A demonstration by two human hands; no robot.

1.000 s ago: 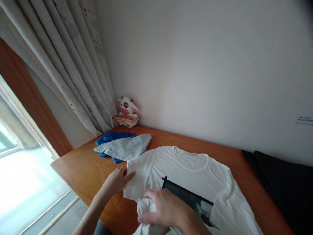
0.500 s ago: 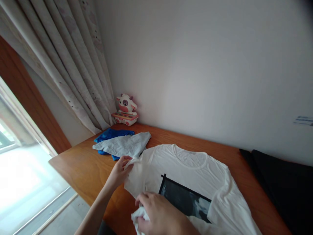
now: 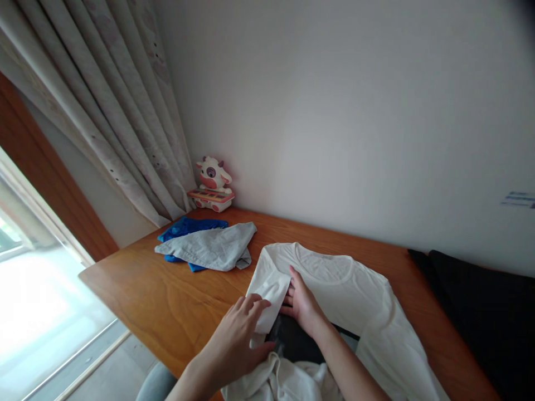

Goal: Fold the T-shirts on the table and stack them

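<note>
Head view showed one white shirt (image 3: 368, 301) on one wooden table (image 3: 167, 289), one grey garment (image 3: 213, 247) over one blue garment (image 3: 188, 226), one cow toy piano (image 3: 211, 186) and one black cloth (image 3: 472, 312). Two open hands met the shirt's folded sleeve: left hand (image 3: 238, 337) palm down, fingers bent; right hand (image 3: 304, 303) fingers extended.

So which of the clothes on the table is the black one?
The one at the far right edge, the black cloth; the others are white, pale grey and blue.

Grey cloth (image 3: 213, 245), shirt (image 3: 371, 284) — gap between.
</note>
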